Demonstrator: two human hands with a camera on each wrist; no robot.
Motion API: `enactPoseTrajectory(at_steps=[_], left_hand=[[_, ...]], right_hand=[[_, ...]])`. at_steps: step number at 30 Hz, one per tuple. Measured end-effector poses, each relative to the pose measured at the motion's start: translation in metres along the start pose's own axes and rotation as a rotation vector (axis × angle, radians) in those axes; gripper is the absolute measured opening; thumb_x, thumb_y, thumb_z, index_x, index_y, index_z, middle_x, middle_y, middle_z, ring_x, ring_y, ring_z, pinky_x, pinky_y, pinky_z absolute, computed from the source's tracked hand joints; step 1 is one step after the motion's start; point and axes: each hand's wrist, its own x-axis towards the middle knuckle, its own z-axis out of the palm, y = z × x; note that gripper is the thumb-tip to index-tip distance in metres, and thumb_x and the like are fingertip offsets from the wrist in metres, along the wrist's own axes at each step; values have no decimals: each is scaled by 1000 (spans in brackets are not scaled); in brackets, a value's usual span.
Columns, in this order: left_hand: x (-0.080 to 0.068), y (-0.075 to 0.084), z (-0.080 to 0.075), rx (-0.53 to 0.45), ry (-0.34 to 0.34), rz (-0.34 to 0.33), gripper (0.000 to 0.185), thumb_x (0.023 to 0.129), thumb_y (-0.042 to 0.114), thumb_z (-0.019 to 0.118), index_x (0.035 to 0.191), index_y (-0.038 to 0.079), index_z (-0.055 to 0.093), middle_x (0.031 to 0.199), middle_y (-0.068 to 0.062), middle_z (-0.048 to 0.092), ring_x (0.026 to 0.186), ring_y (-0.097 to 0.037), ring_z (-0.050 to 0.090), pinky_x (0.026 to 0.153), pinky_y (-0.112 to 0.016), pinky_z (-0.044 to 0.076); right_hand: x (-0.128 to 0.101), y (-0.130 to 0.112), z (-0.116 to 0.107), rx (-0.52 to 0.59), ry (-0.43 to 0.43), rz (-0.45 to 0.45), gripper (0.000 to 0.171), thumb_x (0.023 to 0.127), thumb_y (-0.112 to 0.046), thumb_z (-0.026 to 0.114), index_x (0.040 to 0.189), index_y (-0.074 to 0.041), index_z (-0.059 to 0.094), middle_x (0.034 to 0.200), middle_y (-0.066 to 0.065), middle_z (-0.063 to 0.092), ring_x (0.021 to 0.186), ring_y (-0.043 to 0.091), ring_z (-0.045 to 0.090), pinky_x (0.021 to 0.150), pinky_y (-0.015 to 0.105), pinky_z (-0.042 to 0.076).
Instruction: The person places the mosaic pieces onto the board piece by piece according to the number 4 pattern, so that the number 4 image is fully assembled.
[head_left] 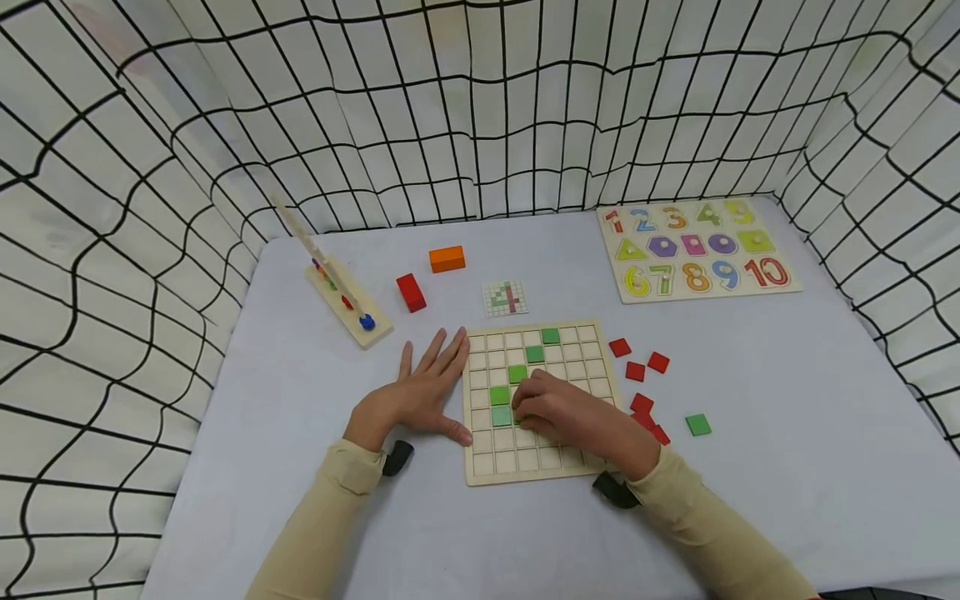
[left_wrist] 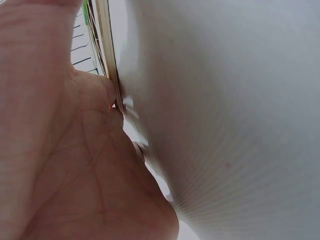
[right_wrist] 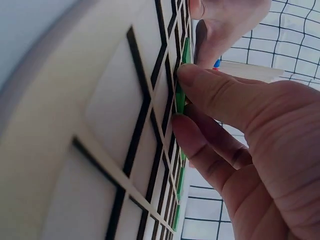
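The right hand (head_left: 573, 417) pinches a green tile (right_wrist: 180, 95) over the grid board (head_left: 480, 467) – left hand (head_left: 416, 392) flat at its nine-o'clock edge – and a tilted tile could jam across a cell.

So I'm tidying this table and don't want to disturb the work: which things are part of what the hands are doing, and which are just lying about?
In use:
grid board, steadied by the left hand
green tile, in the right hand grip
loose red tiles
loose green tile
pattern card, probably

Lying about:
number puzzle
orange block
red block
peg stand
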Motion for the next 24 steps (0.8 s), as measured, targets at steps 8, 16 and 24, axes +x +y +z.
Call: enactPoseTrajectory(at_steps=[8, 16, 24], left_hand=[[0, 1, 0, 2, 1, 1, 148, 75, 68, 88, 173, 13, -8, 182, -4, -19, 168, -36, -22, 126, -75, -17], [0, 0, 0, -3, 7, 4, 149, 74, 67, 89, 173, 13, -8, 182, -5, -19, 168, -36, -22, 126, -76, -17], [0, -1, 0, -1, 11, 9, 149, 74, 67, 89, 173, 12, -8, 182, -4, -19, 168, -36, -22, 126, -76, -17]], right_hand=[[-11, -4, -3, -1, -42, 31, 15, 96, -9, 81, 110, -6, 82, 124, 9, 73, 117, 23, 65, 98, 30, 62], [-24, -3, -16, 36, -41, 57, 24, 94, -10, 82, 118, -4, 81, 133, 13, 71, 124, 28, 68, 100, 37, 63], [-42, 6, -26, -13, 12, 45, 26, 90, -4, 84, 116, -3, 80, 131, 15, 72, 119, 29, 71, 94, 37, 65]])
